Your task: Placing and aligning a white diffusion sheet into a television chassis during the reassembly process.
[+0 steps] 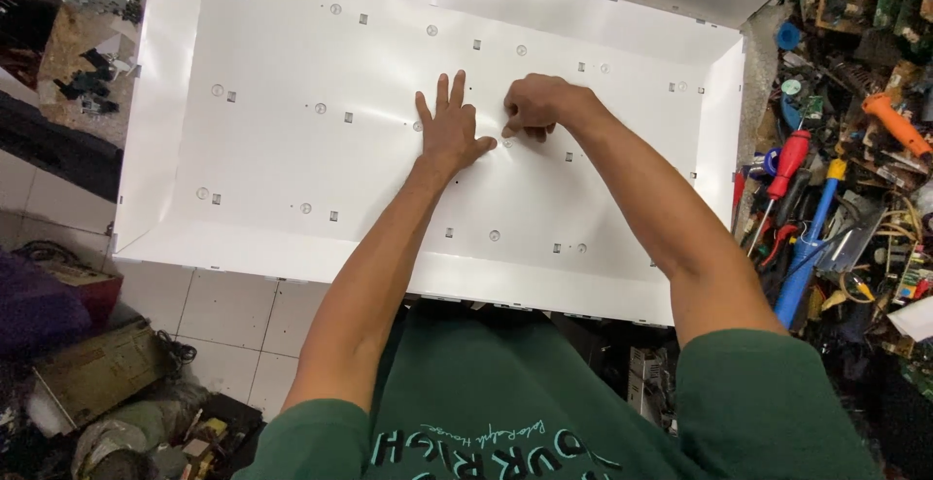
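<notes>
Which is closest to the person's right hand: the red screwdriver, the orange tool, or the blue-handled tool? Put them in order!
From the right hand, in the head view:
1. Red screwdriver, just past the white panel's right edge.
2. Blue-handled tool, lower right.
3. Orange tool, far right.

The panel (292, 150) was plain white, dotted with small grey studs. The sleeves (768, 402) were dark green. Beside the panel lay a red screwdriver (789, 161), a blue-and-yellow tool (812, 247) and an orange handle (896, 122). The floor tiles (224, 315) were white.
</notes>
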